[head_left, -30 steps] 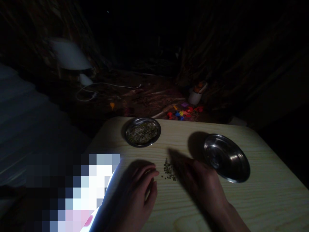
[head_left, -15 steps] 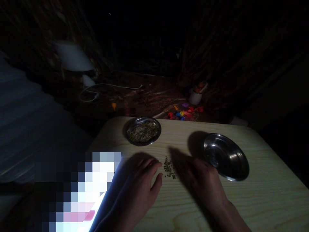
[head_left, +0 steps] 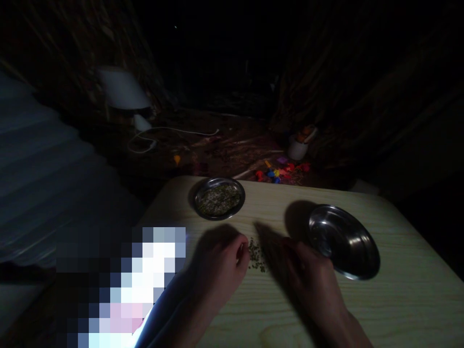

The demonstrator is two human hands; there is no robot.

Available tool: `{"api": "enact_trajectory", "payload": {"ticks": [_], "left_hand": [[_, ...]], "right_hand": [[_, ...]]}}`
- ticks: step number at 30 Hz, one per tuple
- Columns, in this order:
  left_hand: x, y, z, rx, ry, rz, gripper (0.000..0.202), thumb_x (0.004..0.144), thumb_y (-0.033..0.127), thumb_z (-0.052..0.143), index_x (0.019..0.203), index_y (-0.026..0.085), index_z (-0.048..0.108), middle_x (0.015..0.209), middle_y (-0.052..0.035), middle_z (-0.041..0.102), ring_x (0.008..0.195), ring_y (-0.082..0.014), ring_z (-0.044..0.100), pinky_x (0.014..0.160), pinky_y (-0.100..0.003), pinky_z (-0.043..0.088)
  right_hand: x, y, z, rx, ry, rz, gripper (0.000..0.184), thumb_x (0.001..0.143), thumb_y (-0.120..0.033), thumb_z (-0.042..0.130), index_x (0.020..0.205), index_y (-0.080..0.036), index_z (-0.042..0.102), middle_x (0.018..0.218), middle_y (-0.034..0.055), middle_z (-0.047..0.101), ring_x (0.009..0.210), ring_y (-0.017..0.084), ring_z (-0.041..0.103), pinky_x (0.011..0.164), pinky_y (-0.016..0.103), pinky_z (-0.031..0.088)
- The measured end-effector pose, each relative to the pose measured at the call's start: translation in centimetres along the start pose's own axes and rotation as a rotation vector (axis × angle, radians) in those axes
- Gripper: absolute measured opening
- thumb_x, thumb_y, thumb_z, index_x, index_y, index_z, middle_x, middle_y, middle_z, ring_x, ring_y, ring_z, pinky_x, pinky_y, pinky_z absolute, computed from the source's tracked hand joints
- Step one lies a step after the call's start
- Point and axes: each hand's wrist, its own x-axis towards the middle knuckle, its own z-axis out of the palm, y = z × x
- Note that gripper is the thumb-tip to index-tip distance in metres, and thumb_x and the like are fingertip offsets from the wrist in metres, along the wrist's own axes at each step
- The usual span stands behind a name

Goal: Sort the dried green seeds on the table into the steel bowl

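Observation:
Small green beans or seeds (head_left: 257, 255) lie in a loose patch on the pale wooden table (head_left: 275, 309). At the left edge of this patch, my left hand (head_left: 230, 263) is closed, thumb and fingers curled together; whatever they pinch is hidden. My right hand (head_left: 313, 278) is on the other side of the patch, its fingers drawn together in deep shadow, and I cannot make out what is in them. Behind my left hand stands a round metal dish (head_left: 218, 218) with a mix of green and whitish grains (head_left: 221, 199). An oval metal bowl (head_left: 350, 239) stands just beyond my right hand.
Beyond the table, the dark floor holds colourful small pieces (head_left: 281, 173), a white cup (head_left: 297, 149) with orange things, a lamp (head_left: 125, 89) and a white cable (head_left: 181, 129). A bright pixelated area (head_left: 145, 275) covers part of the left side.
My left hand has gone from spread fingers to a closed curl beside the green patch. My right hand keeps nearly the same pose. The whole view has shifted slightly.

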Motion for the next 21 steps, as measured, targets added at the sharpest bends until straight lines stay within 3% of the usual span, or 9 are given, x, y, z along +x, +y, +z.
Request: {"api": "enact_trajectory", "payload": {"ticks": [12, 21], "left_hand": [[0.1, -1.2, 0.2, -0.009, 0.059, 0.097, 0.015, 0.088, 0.017, 0.053, 0.085, 0.024, 0.067, 0.079, 0.0034, 0.069, 0.076, -0.0146, 0.063, 0.075, -0.031, 0.042], [0.1, -1.5, 0.3, 0.003, 0.057, 0.12, 0.015, 0.087, 0.019, 0.053, 0.086, 0.025, 0.066, 0.08, 0.0037, 0.068, 0.076, -0.0148, 0.063, 0.073, -0.031, 0.042]], "right_hand": [[0.2, 0.0, 0.5, 0.019, 0.009, 0.046, 0.028, 0.091, -0.02, 0.048, 0.103, -0.017, 0.073, 0.088, 0.0085, 0.078, 0.075, 0.023, 0.074, 0.067, 0.034, 0.059], [0.1, 0.0, 0.9, 0.019, -0.027, 0.062, 0.024, 0.091, -0.02, 0.05, 0.099, -0.017, 0.073, 0.084, 0.0083, 0.076, 0.07, 0.021, 0.072, 0.066, 0.032, 0.056]]}}
